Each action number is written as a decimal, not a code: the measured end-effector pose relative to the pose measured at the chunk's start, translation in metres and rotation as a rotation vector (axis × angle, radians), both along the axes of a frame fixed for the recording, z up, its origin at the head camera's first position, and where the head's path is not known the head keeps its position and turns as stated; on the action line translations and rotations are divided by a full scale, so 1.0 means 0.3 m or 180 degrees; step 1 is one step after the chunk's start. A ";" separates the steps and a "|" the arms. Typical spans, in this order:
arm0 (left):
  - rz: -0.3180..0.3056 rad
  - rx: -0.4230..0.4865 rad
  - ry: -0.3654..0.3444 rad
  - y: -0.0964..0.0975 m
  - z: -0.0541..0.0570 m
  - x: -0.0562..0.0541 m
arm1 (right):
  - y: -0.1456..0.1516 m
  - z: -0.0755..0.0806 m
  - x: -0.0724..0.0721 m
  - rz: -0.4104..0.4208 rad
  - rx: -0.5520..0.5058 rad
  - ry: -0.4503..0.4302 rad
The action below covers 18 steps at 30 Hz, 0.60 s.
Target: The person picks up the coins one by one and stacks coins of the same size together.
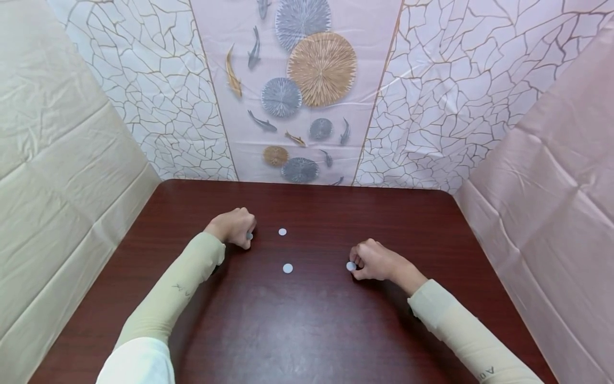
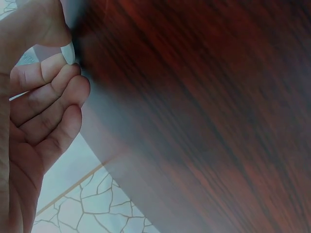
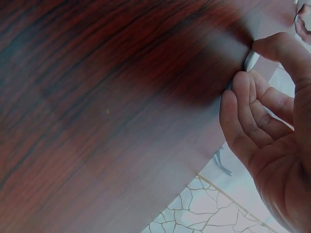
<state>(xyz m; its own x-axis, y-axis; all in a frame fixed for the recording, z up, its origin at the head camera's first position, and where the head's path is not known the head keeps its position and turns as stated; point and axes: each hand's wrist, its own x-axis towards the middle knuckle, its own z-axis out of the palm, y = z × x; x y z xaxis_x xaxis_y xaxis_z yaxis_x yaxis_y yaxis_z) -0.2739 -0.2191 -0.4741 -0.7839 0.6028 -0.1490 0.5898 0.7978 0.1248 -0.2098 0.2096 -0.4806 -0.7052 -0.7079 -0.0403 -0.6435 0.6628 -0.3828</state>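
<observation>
My left hand [image 1: 234,226] pinches a small white disc [image 1: 249,236] between thumb and fingers, low over the left part of the dark table. In the left wrist view that disc [image 2: 69,54] shows nearly edge-on, the other fingers curled beside it. On the right, my right hand [image 1: 376,260] holds a similar white disc [image 1: 351,265] at its thumb and fingertips. The right wrist view shows this disc [image 3: 250,61] tilted and close to the tabletop. Between the hands, a white disc [image 1: 282,232] lies farther back and another white disc [image 1: 288,268] nearer to me.
The reddish-brown wooden table [image 1: 297,330] has rounded back corners. A patterned cloth [image 1: 297,122] with fish and round leaf shapes hangs behind it. Pale cloth walls rise along the left side [image 1: 62,176] and the right side [image 1: 542,192].
</observation>
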 end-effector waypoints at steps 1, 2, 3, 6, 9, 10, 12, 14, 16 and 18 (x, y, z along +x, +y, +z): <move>-0.0012 0.0005 0.0011 -0.002 0.001 0.002 | 0.000 0.000 0.000 -0.0001 0.0004 0.0004; -0.0020 0.0013 0.0013 -0.004 0.002 0.005 | -0.001 0.000 0.000 0.0001 0.0006 0.0009; -0.0027 0.0018 0.0015 -0.006 0.004 0.008 | -0.001 0.001 0.001 -0.0004 0.0010 0.0011; -0.0043 0.0019 0.0020 -0.012 0.009 0.016 | -0.002 0.002 0.002 -0.0006 0.0024 0.0016; -0.0034 -0.0007 0.0016 -0.021 0.015 0.028 | -0.004 0.002 0.000 -0.0008 0.0034 0.0003; -0.0029 -0.0002 0.0007 -0.025 0.016 0.032 | -0.005 0.002 0.000 -0.0006 0.0037 0.0001; -0.0005 0.0001 -0.0024 -0.032 0.021 0.042 | -0.007 0.004 0.001 -0.0013 0.0042 -0.0006; 0.0013 0.0010 -0.0046 -0.038 0.029 0.054 | -0.008 0.005 0.002 -0.0013 0.0046 -0.0006; 0.0030 0.0027 -0.0082 -0.044 0.036 0.064 | -0.008 0.007 0.004 -0.0025 0.0048 -0.0017; 0.0024 0.0023 -0.0069 -0.052 0.040 0.072 | -0.008 0.007 0.004 -0.0033 0.0049 -0.0035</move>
